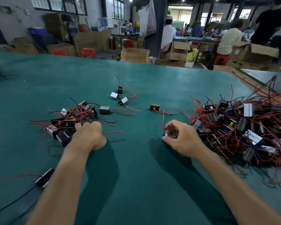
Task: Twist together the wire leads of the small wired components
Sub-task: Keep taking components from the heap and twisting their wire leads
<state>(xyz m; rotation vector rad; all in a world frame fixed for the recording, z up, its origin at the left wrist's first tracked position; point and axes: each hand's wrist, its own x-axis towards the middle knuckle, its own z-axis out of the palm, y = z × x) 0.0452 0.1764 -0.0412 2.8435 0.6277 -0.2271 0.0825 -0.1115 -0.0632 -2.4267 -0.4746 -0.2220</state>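
Our right hand (182,137) curls its fingers round a small component (169,135), pinching it just above the green mat (136,176); the piece is blurred, and a red lead rises from it. Just to that hand's right, nearly touching it, lies the big heap (242,125) of dark components tangled in red and black wire.

Our left hand (88,134) sits knuckles-up with its fingers tucked under at the near edge of the smaller heap (71,117). Red leads (113,132) run out from beneath it to the right, but we cannot tell whether it grips them.

Between the two hands the mat is bare, and the bare stretch runs back towards us between our forearms. Beyond the hands, a lone component (154,107) lies near the middle, and a loose group of three (115,95) lies farther off. One more component (44,177) lies near the left edge of the view, just beside our left forearm.

The mat's far edge crosses the whole view, well beyond the parts. Its right edge slants down behind the big heap.

Past the table we see a workshop with cardboard boxes (135,55), red stools (88,52), a dark pillar (152,30) and people (227,41) at other benches.
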